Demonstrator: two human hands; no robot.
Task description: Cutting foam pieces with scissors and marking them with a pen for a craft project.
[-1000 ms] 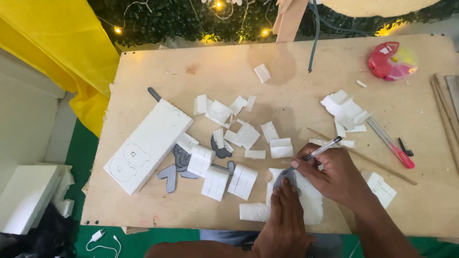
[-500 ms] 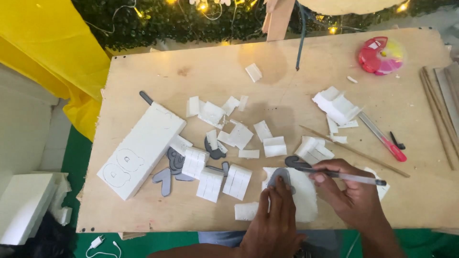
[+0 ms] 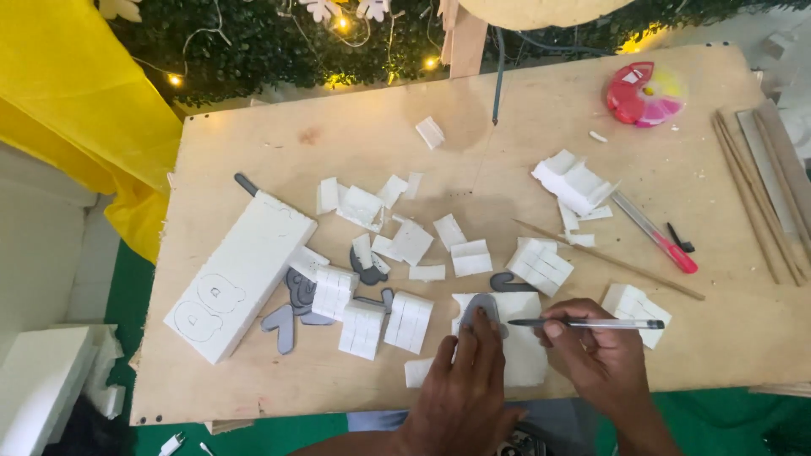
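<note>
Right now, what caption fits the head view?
Left hand pins grey template on white foam sheet; right hand holds pen.

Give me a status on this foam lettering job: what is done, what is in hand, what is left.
Done, by the look of it: many cut white foam pieces lie scattered, and the long foam block carries drawn outlines. In hand: the left hand presses a grey template onto a white foam piece, while the right hand holds a pen beside it. Left: the block's outlines look uncut, and more grey templates lie unused.
</note>
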